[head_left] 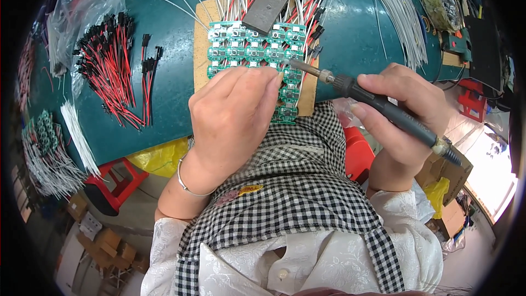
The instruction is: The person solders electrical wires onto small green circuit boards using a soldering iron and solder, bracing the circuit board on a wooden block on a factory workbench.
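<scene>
My right hand grips a black soldering iron, its metal tip reaching left to the right part of a panel of small green circuit boards. Close to that tip, my left hand is closed in a pinch over the panel's lower left part; what its fingertips hold is hidden. The panel lies on a tan board. Across its far edge rests a flat grey metal bar, slanting away to the right. Red, black and white wires stick out from the panel's far side, some ending in black connectors.
Left on the green table are a pile of red-black connector leads, a clear plastic bag, white wires and wired boards. More white wires lie far right. Red stools stand below.
</scene>
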The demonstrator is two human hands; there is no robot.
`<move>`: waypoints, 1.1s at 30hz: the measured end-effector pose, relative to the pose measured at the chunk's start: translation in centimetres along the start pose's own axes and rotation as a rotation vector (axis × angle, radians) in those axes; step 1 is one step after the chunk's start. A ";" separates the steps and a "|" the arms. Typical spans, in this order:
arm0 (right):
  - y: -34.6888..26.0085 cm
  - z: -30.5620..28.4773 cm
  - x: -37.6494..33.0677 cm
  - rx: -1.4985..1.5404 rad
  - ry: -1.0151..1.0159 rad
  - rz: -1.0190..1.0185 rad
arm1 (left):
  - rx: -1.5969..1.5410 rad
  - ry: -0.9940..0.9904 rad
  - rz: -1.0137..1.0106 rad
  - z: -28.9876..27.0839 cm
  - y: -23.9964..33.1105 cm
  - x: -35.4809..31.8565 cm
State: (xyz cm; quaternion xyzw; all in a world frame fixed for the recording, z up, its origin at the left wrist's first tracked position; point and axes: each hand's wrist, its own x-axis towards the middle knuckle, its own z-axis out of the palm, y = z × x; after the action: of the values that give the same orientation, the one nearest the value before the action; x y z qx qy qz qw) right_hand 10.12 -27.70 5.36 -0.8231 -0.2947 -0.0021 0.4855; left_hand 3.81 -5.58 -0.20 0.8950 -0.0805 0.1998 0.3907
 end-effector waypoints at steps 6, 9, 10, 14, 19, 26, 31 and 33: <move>-0.6 -0.7 0.0 -0.032 -0.081 0.002 | 0.025 -0.008 0.046 0.2 -0.1 0.3; -0.1 -0.8 -0.1 -0.044 -0.070 -0.037 | 0.040 -0.005 0.044 -0.2 0.2 0.3; 0.0 -0.9 -0.1 -0.009 -0.053 -0.018 | 0.033 -0.022 0.019 -0.6 0.5 0.3; 0.5 -2.1 -0.2 0.112 -0.008 0.048 | -0.023 -0.024 -0.101 -1.1 0.9 -0.2; 1.2 -2.3 0.4 0.140 -0.004 -0.009 | -0.019 -0.017 0.019 -0.6 0.8 0.6; 1.3 -1.7 0.6 0.161 -0.021 0.012 | -0.012 -0.034 0.045 0.4 0.6 0.6; 0.9 -2.1 0.8 0.161 -0.083 0.003 | 0.011 -0.029 0.057 0.7 0.5 0.7; 0.6 -2.0 0.8 0.113 -0.081 -0.004 | 0.018 -0.033 0.063 0.8 0.5 0.8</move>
State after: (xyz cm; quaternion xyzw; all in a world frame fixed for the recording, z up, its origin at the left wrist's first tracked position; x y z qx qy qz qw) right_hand 11.63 -29.10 6.14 -0.7931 -0.3151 0.0470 0.5191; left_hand 4.60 -6.52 -0.05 0.8986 -0.1130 0.1979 0.3748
